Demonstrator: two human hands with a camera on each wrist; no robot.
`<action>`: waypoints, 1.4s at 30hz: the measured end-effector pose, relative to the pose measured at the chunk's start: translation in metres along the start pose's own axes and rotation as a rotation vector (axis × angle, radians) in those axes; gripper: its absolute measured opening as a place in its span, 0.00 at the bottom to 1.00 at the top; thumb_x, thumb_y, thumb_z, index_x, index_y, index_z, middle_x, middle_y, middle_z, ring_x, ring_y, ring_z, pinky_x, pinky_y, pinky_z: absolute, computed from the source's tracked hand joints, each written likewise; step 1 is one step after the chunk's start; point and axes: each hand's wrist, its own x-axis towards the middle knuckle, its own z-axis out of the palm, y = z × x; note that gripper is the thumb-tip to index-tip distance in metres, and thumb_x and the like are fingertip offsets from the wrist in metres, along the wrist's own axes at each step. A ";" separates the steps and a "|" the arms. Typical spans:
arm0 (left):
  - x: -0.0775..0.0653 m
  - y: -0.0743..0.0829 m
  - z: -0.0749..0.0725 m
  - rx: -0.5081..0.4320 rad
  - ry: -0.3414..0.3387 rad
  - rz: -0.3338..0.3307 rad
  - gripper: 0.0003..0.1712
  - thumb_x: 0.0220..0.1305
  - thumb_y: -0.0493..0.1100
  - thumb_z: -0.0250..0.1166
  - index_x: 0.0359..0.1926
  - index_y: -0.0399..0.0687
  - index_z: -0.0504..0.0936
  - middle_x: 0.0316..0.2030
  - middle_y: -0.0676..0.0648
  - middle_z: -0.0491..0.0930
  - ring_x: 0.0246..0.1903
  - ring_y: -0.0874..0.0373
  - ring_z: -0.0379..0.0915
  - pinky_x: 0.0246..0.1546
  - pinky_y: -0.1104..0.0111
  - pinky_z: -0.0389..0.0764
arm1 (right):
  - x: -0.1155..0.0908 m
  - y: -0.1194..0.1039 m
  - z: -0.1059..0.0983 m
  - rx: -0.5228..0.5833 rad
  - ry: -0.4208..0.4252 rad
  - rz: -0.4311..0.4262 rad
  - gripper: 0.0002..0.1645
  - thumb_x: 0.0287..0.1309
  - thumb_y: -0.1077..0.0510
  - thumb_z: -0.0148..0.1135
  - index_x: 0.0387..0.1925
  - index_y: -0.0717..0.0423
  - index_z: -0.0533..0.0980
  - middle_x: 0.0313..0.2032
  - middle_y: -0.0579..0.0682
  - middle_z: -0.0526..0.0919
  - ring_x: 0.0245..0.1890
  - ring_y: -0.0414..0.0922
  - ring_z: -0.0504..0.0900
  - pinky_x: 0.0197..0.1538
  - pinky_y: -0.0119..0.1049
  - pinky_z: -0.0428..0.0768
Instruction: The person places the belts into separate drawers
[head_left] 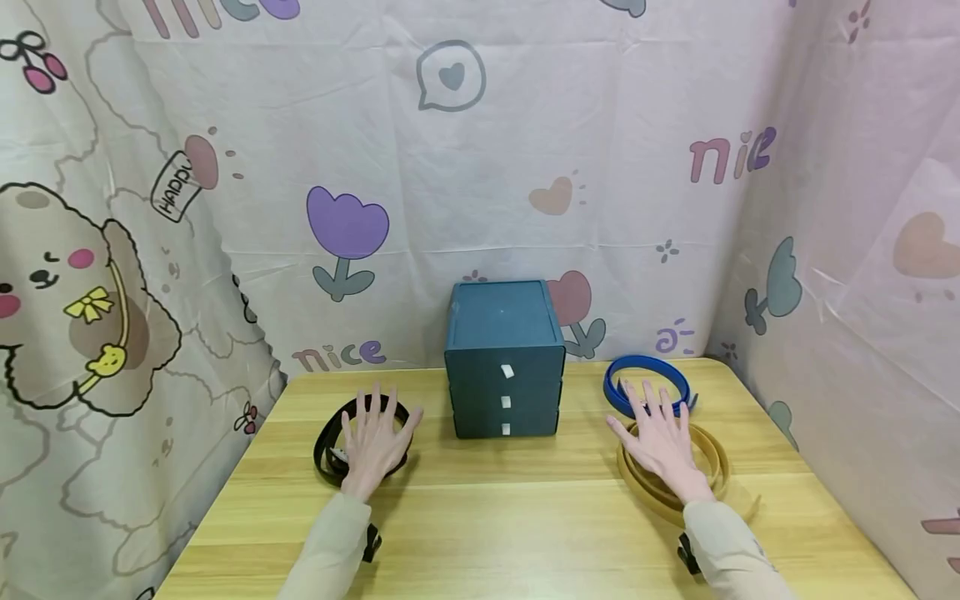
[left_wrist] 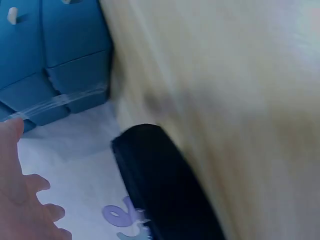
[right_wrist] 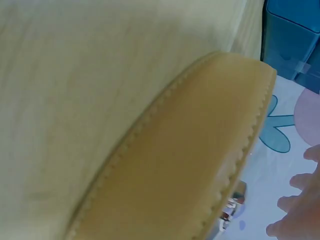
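With fingers spread, my left hand [head_left: 373,444] hovers over a coiled black belt [head_left: 324,450] on the left of the table. The black belt [left_wrist: 160,185] fills the lower middle of the left wrist view, the hand's fingers [left_wrist: 20,200] apart from it. On the right, my right hand [head_left: 662,446], also spread, is above a coiled tan belt [head_left: 720,467]. A coiled blue belt [head_left: 647,363] lies just behind it, partly covered by the fingertips. In the right wrist view the tan belt [right_wrist: 175,145] shows a stitched edge. Neither hand holds anything.
A dark blue box of small drawers [head_left: 504,358] with white pulls stands at the table's back middle, between the hands. The wooden table [head_left: 480,525] is bounded by printed curtains [head_left: 480,167] at the back and both sides.
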 end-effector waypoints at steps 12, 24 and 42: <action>0.012 0.035 -0.022 -0.207 -0.031 0.027 0.47 0.72 0.74 0.40 0.82 0.59 0.41 0.82 0.43 0.35 0.80 0.39 0.22 0.74 0.34 0.25 | 0.013 -0.017 -0.015 0.003 0.023 -0.022 0.51 0.67 0.28 0.48 0.79 0.53 0.54 0.79 0.64 0.47 0.78 0.69 0.43 0.74 0.74 0.35; 0.025 0.074 -0.041 -0.529 -0.064 0.086 0.43 0.75 0.71 0.37 0.82 0.57 0.45 0.82 0.44 0.41 0.81 0.39 0.28 0.76 0.35 0.34 | 0.025 -0.061 -0.031 0.049 0.068 -0.028 0.56 0.66 0.25 0.48 0.78 0.60 0.53 0.77 0.66 0.55 0.77 0.66 0.52 0.75 0.71 0.47; 0.036 0.102 -0.051 -1.010 0.035 0.027 0.30 0.75 0.53 0.57 0.71 0.44 0.72 0.71 0.40 0.70 0.73 0.44 0.62 0.75 0.49 0.62 | 0.026 -0.123 -0.023 0.270 0.433 -0.240 0.24 0.56 0.43 0.71 0.43 0.59 0.80 0.35 0.54 0.84 0.35 0.50 0.83 0.37 0.47 0.81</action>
